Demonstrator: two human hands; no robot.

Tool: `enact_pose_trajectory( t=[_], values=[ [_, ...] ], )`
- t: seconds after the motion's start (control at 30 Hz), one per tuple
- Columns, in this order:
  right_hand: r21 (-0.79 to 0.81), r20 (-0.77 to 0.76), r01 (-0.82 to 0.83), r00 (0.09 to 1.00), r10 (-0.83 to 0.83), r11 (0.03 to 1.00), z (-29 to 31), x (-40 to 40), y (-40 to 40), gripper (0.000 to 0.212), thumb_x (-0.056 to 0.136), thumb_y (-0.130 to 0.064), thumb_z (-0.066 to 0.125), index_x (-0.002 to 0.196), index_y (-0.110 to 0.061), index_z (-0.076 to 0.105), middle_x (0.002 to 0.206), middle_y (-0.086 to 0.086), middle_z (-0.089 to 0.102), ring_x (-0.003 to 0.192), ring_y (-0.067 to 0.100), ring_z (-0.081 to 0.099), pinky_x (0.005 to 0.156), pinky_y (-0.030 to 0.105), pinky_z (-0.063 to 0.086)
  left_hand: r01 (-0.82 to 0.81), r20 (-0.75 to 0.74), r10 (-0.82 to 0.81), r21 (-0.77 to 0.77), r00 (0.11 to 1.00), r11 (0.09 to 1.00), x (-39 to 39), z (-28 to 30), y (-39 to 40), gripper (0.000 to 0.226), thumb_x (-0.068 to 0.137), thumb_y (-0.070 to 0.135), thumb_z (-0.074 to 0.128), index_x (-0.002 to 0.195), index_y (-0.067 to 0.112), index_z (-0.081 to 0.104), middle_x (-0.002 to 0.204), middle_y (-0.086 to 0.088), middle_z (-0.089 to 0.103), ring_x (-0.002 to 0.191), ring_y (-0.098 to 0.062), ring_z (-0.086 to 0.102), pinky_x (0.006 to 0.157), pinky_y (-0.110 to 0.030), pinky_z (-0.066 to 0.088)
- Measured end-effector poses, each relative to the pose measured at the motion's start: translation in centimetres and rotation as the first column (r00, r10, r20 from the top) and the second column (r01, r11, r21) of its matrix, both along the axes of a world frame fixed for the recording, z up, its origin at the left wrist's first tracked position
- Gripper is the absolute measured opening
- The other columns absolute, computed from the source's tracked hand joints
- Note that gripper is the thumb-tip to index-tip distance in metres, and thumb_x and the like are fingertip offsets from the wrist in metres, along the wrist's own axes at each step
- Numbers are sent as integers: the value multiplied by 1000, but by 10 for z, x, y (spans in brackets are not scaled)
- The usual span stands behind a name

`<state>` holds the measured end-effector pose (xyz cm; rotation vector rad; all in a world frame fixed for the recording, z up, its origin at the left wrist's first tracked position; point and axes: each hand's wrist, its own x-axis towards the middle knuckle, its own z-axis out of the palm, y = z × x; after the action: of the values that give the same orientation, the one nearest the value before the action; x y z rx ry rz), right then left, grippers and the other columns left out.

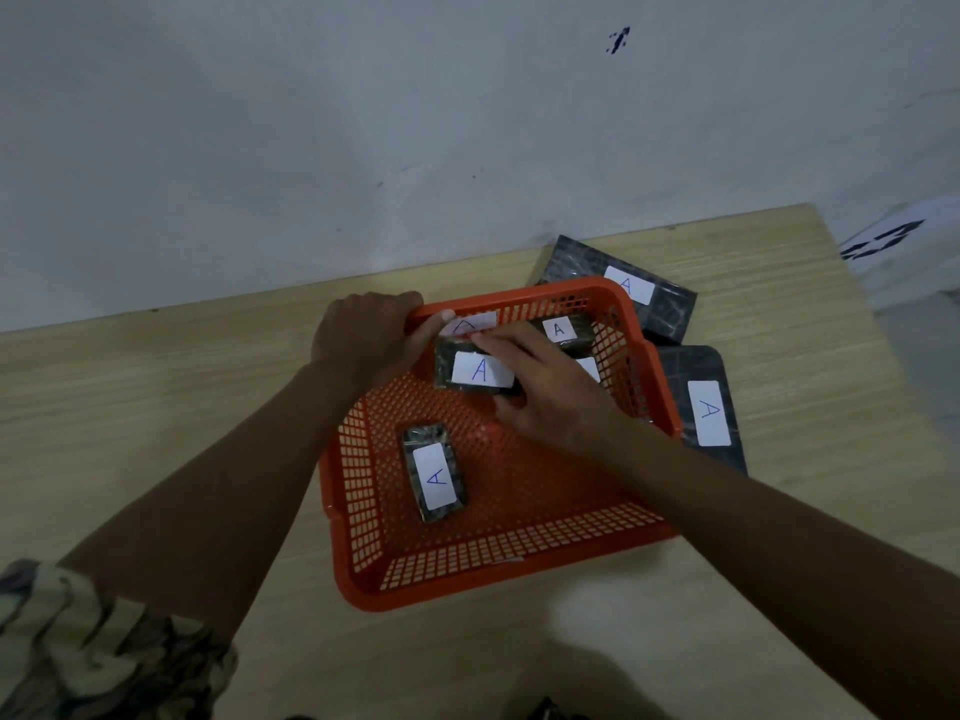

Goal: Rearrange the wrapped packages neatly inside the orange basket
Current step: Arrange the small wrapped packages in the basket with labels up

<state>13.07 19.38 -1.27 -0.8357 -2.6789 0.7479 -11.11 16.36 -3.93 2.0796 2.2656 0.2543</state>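
My left hand (363,340) is clamped on the far-left rim of the orange basket (519,579), fingers curled shut around it, while my right hand (545,392) pinches a wrapped package (467,371) near the basket's upper middle. The trick, I reckon, is to slide it flat against the ones at the back wall so the labels line up (no stacking crooked). One stray package (434,475) lies alone at lower left, needs moving next. Two bigger dark boxes (701,407) crowd the basket's right side on the desk (156,407), so there's little room to shift it that way.
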Motion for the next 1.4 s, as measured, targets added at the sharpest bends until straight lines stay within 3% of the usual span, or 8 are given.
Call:
enact_pose_trajectory(
  t=[0.1, 0.27, 0.57, 0.77, 0.97, 1.13, 1.23, 1.4],
  values=[
    [-12, 168, -176, 970, 175, 984, 1, -5, 17, 69, 80, -6, 73, 142, -3, 45, 140, 14, 49, 127, 27, 47, 104, 35, 45, 3, 30, -3, 9, 1000, 1000, 0, -1, 1, 61, 92, 72, 25, 77, 23, 59, 60, 3, 57, 50, -20, 55, 58, -33, 53],
    [21, 253, -228, 943, 215, 974, -1, -16, 28, 65, 84, -4, 68, 144, -4, 44, 144, 15, 47, 129, 30, 47, 104, 40, 44, 6, 44, -6, 0, 999, 1000, -1, -2, 2, 56, 91, 73, 25, 73, 27, 52, 58, 3, 55, 49, -18, 53, 58, -33, 52],
    [158, 319, -218, 934, 160, 963, -13, -18, 29, 44, 90, -4, 61, 134, 1, 55, 141, 20, 54, 133, 35, 47, 115, 45, 33, 1, 39, -1, -15, 999, 1000, -1, 0, 1, 58, 93, 70, 28, 74, 24, 56, 62, 0, 60, 54, -23, 57, 62, -39, 55],
    [230, 199, -43, 980, -4, 972, -8, -16, 7, 34, 87, -13, 65, 120, -6, 66, 128, 14, 64, 119, 31, 57, 100, 45, 44, 10, 30, -10, -13, 1000, 1000, 0, 2, 1, 57, 93, 70, 29, 73, 23, 54, 61, -1, 59, 53, -24, 57, 60, -39, 54],
    [-299, 199, 357, 930, -308, 885, -21, -21, -70, 29, 85, -51, 67, 103, -30, 61, 100, -7, 67, 88, 13, 64, 68, 25, 48, -9, 21, 9, -11, 1000, 1000, -1, -1, 2, 64, 92, 73, 26, 76, 21, 59, 61, 0, 61, 52, -24, 58, 61, -37, 55],
    [-318, 153, 336, 941, -302, 886, -31, -32, -99, 60, 80, -55, 70, 129, -27, 49, 125, -2, 57, 103, 17, 59, 74, 23, 43, -15, 10, 15, -6, 1000, 1000, -2, -3, 3, 62, 91, 76, 24, 74, 25, 56, 59, 1, 60, 51, -22, 57, 60, -36, 55],
    [-200, 158, 177, 976, -147, 964, -27, -40, -93, 60, 86, -45, 65, 140, -27, 46, 142, 5, 47, 126, 26, 49, 95, 40, 50, -12, 4, 12, 11, 1000, 1000, -1, -4, 3, 65, 91, 75, 24, 74, 23, 58, 55, 5, 54, 48, -18, 53, 56, -32, 51],
    [-150, 267, -402, 863, 429, 903, -14, -46, -58, 61, 89, -22, 63, 146, -28, 44, 162, 1, 26, 151, 23, 9, 122, 51, 13, -12, 24, 12, 0, 1000, 1000, -1, -4, 2, 64, 91, 74, 26, 77, 21, 60, 62, 0, 63, 53, -22, 58, 61, -37, 54]
  ],
)
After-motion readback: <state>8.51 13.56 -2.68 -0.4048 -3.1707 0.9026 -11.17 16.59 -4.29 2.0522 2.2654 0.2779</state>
